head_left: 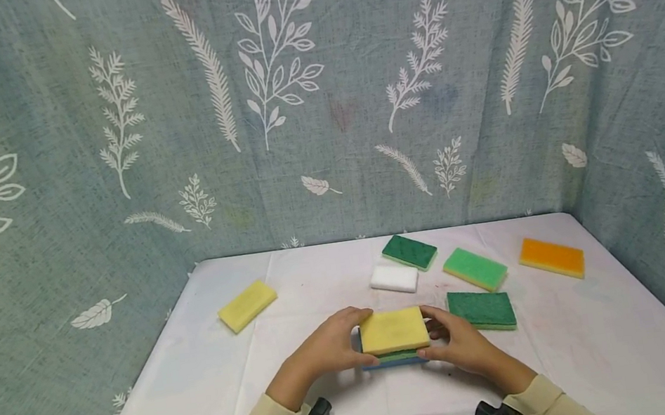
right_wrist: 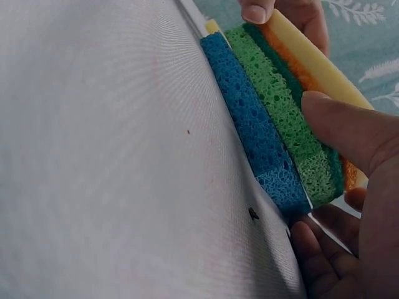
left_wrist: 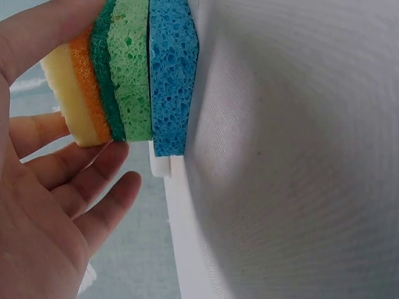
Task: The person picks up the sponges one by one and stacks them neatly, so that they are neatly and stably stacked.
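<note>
At lower centre of the frame, the left hand (head_left: 332,343) and right hand (head_left: 461,343), both partly curled, grip a yellow sponge (head_left: 393,330) by opposite ends; it lies between them, atop a green sponge (left_wrist: 132,81) over a blue sponge (left_wrist: 174,78)

On the table (head_left: 176,414), the sponge stack (head_left: 393,331) stands between the left hand (head_left: 334,345) and the right hand (head_left: 458,340). Back left lies a first sponge (head_left: 248,306). Behind the stack is a second sponge (head_left: 393,278), and just behind this one, toward right, a third sponge (head_left: 410,252). Right of the stack lies a fourth sponge (head_left: 482,310), behind it a fifth sponge (head_left: 475,269), and farthest right a sixth sponge (head_left: 552,258).
</note>
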Action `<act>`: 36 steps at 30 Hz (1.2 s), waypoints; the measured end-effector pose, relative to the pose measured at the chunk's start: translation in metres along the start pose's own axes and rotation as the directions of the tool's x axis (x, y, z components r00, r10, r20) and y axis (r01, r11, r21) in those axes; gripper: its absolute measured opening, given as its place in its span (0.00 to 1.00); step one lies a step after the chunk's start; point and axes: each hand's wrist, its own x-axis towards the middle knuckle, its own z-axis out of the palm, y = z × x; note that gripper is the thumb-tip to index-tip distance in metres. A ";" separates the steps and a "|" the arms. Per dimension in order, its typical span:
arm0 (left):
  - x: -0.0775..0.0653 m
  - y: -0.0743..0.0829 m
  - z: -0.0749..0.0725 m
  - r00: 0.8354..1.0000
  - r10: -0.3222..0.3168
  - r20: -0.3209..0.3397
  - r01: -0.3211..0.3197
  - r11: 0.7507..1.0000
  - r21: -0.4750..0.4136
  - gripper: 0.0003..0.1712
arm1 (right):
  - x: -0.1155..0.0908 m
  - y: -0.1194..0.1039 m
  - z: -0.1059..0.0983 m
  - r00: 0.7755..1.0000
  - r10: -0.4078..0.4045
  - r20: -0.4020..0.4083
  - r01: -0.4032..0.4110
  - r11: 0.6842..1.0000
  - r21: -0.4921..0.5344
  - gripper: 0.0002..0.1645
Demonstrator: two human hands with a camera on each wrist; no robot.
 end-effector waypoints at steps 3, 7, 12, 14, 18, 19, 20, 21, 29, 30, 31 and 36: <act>0.000 -0.001 0.000 1.000 -0.005 0.007 0.005 1.000 -0.014 0.53 | -0.001 -0.001 0.000 1.000 0.004 -0.008 -0.004 1.000 0.001 0.55; 0.000 -0.003 0.001 1.000 -0.014 0.014 0.015 0.999 -0.036 0.55 | -0.001 -0.002 -0.001 1.000 0.002 -0.006 -0.002 1.000 0.018 0.55; 0.000 -0.004 0.001 1.000 0.008 0.006 -0.007 0.999 -0.048 0.51 | -0.001 -0.001 -0.002 1.000 -0.009 0.004 0.009 1.000 0.020 0.52; 0.000 -0.004 0.000 1.000 0.015 0.005 -0.015 0.998 -0.054 0.50 | -0.001 -0.001 -0.002 1.000 -0.008 0.007 0.008 1.000 0.024 0.51; 0.000 -0.003 -0.001 1.000 0.017 0.011 -0.016 0.998 -0.065 0.49 | -0.001 0.000 -0.002 1.000 0.001 0.008 -0.002 1.000 0.027 0.49; 0.000 -0.003 -0.001 1.000 0.013 0.012 -0.013 0.998 -0.066 0.49 | -0.001 0.000 -0.002 1.000 0.003 0.008 -0.003 1.000 0.026 0.49; 0.000 -0.003 -0.001 1.000 0.011 0.014 -0.010 0.998 -0.068 0.49 | -0.001 0.000 -0.002 1.000 0.004 0.007 -0.004 1.000 0.024 0.49; 0.000 -0.003 -0.001 1.000 0.009 0.016 -0.008 0.998 -0.069 0.49 | 0.000 0.000 -0.002 1.000 0.005 0.008 -0.005 1.000 0.021 0.49; 0.000 -0.003 -0.002 1.000 0.009 0.018 -0.007 0.997 -0.081 0.50 | 0.000 0.001 -0.003 1.000 -0.008 0.002 0.008 1.000 0.008 0.51; 0.000 -0.004 -0.002 1.000 0.007 0.020 -0.005 0.996 -0.084 0.51 | 0.000 0.001 -0.003 1.000 -0.009 0.001 0.009 1.000 0.007 0.51; -0.001 -0.004 -0.002 1.000 0.004 0.023 -0.002 0.996 -0.088 0.52 | 0.000 0.001 -0.002 1.000 -0.009 0.001 0.009 1.000 0.006 0.52; -0.004 -0.008 -0.003 1.000 -0.005 0.030 0.008 0.994 -0.112 0.55 | -0.001 0.000 -0.002 1.000 -0.011 -0.003 0.011 1.000 0.029 0.53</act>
